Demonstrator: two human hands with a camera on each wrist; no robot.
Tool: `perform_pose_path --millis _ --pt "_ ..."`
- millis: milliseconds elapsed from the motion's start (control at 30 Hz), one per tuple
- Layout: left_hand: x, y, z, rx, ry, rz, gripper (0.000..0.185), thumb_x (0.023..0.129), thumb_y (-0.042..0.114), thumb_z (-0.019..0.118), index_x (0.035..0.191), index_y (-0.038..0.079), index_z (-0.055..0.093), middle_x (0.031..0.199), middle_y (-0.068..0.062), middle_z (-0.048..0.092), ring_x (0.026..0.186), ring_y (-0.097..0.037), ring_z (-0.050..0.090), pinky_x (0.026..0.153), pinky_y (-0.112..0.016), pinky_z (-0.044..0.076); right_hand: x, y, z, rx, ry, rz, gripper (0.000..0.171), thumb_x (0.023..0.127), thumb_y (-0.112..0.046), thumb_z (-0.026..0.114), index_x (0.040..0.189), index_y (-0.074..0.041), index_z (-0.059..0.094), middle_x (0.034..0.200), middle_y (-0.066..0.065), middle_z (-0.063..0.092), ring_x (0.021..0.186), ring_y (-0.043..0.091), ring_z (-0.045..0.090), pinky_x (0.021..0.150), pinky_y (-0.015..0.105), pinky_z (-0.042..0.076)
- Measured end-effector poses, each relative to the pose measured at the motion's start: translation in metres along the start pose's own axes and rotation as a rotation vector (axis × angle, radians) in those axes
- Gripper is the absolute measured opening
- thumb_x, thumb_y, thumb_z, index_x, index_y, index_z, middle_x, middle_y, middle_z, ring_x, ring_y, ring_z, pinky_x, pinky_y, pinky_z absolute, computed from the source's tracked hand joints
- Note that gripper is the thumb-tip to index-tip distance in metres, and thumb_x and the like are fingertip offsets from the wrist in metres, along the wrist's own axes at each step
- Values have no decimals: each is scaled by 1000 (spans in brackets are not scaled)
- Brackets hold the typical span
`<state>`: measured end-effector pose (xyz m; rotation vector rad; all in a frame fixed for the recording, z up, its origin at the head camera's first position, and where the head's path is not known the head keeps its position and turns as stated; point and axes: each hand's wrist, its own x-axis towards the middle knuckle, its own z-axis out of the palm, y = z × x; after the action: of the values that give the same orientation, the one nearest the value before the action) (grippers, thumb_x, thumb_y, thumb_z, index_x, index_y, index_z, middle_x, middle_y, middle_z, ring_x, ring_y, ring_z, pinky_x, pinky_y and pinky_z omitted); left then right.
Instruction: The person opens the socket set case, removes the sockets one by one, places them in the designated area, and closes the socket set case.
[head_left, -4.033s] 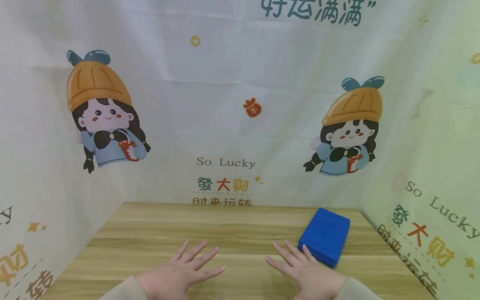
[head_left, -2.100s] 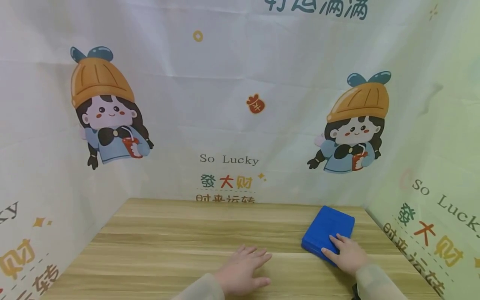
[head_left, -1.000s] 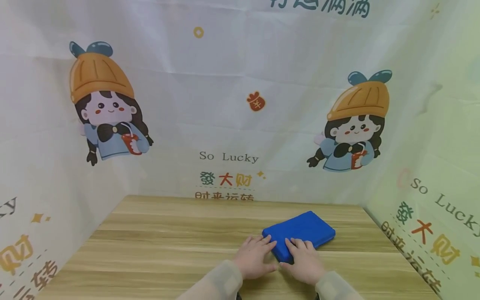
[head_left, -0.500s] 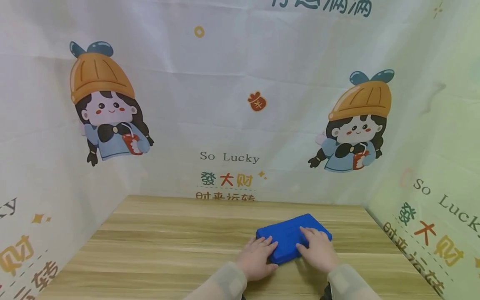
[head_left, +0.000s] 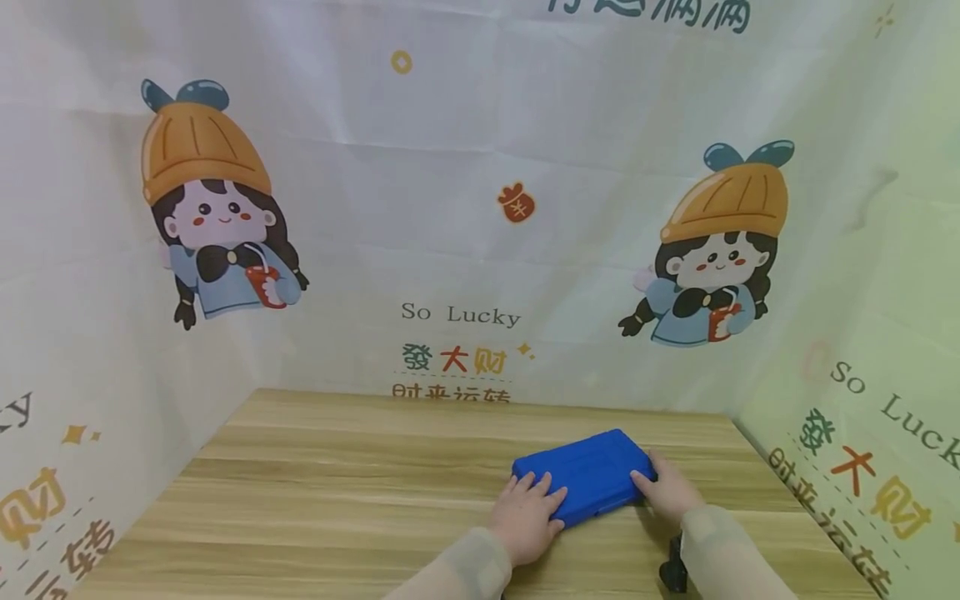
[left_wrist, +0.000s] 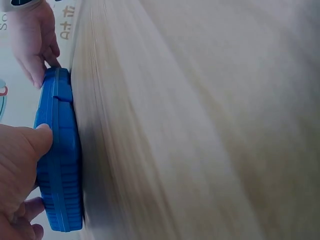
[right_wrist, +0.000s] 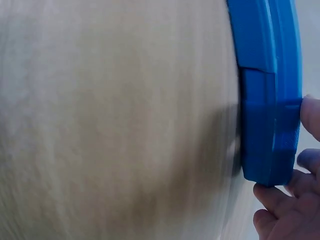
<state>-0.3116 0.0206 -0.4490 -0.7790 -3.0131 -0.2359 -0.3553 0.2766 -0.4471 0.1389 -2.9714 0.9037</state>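
Both hands grip the flat blue case (head_left: 585, 477) near the bench's (head_left: 337, 483) right edge: left hand (head_left: 525, 521) one end, right hand (head_left: 667, 492) the other.

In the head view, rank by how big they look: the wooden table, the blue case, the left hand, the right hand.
1. wooden table, by far the largest.
2. blue case.
3. left hand.
4. right hand.

The hands look nearly alike; the right's wrist is partly under the sleeve, so their order is unsure.
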Motion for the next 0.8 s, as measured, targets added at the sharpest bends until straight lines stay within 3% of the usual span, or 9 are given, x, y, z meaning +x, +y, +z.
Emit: perform_pose_path --millis 133,333,600,800 --pt "0 -6 1 4 17 6 47 97 41 54 143 31 48 149 2 41 139 -24 34 112 -45 26 -2 -4 -1 -56 6 -10 62 101 -26 48 137 21 33 139 40 36 129 54 33 104 59 29" --pt "-9 -33 -3 -51 -7 59 51 94 43 58 142 29 49 149 1 42 139 -25 35 112 -46 26 -8 -15 2 -61 19 -35 55 97 -25 57 128 19 48 129 35 51 123 50 44 100 57 36" --pt "-39 -83 -8 -174 -9 113 52 91 41 64 139 24 53 148 -2 43 139 -29 33 111 -49 25 -23 -43 17 23 16 -93 46 92 -22 65 117 16 60 119 29 61 119 45 51 97 54 40" --pt "-63 -120 -13 -165 7 168 53 89 38 67 137 19 56 146 -6 45 137 -35 36 109 -54 27 -36 -65 31 67 -20 -143 37 91 -15 66 115 13 64 115 26 64 115 41 56 95 52 43"
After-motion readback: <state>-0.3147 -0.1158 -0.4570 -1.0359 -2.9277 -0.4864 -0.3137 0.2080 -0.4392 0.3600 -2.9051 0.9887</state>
